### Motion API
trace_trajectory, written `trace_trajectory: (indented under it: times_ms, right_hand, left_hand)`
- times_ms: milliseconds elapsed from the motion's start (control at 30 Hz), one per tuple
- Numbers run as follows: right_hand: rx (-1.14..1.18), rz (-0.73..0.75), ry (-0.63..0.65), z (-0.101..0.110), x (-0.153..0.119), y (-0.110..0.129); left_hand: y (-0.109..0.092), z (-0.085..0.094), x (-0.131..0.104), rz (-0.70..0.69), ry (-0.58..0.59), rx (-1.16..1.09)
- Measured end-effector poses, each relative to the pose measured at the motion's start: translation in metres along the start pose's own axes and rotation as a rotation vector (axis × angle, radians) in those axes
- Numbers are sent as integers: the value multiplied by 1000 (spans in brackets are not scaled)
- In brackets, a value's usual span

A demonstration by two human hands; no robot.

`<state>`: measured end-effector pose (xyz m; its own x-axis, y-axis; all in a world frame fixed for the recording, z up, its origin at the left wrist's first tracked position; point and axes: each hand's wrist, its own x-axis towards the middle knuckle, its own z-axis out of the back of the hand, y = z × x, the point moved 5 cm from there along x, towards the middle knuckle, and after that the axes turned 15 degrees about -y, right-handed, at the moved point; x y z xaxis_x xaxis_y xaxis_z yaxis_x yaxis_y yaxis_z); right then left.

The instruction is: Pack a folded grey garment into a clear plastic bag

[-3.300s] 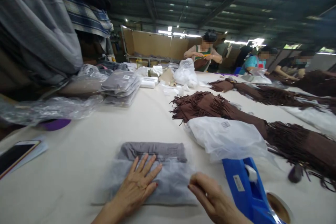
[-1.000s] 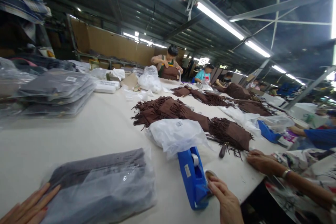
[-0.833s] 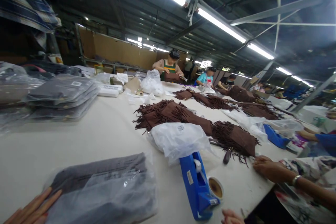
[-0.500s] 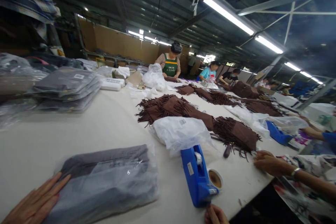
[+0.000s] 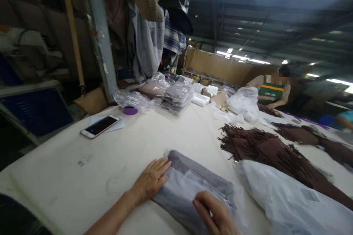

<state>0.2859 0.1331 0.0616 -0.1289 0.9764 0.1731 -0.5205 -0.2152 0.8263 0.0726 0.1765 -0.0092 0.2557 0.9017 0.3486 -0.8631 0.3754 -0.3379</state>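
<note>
A folded grey textile in a clear plastic bag (image 5: 179, 185) lies flat on the white table (image 5: 132, 132), in front of me. My left hand (image 5: 153, 178) rests on its left edge, fingers stretched out and flat. Over the bag's lower right part, my right hand (image 5: 213, 211) is closed, with thumb and fingers curled together. Anything pinched in it is too small or hidden to make out. To the right lies a white plastic bag with a barcode label (image 5: 286, 194), partly covering brown fringed scarves (image 5: 256, 145).
A phone (image 5: 100, 126) lies at the left, near a purple tape roll (image 5: 130, 110). Stacked bagged textiles (image 5: 178, 95) sit farther back, beside crumpled plastic (image 5: 242, 102). A co-worker in a green apron (image 5: 268, 90) stands across the table. A metal post (image 5: 100, 36) rises at the left.
The view has swung left, bringing the phone and post into sight and the blue tape dispenser out of it. My right hand has moved from beside the dispenser to over the bagged textile.
</note>
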Motion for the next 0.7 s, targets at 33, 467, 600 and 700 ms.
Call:
trace_trajectory:
  times_ms: [33,467,600,700]
  right_hand:
    - [21,30,172,-15,20,14]
    - [546,-448,669,-86,103,6]
    - [561,-504,645,-95,101,0]
    - [531,-525,650,-103,98,-2]
  left_hand:
    - [1,-1,-2,-3,-13,-2]
    - [-1,1,-1,42,-36,-49]
    - [-1,5,-1,75,15,-120]
    - [-2,8,-2,94,27,-163]
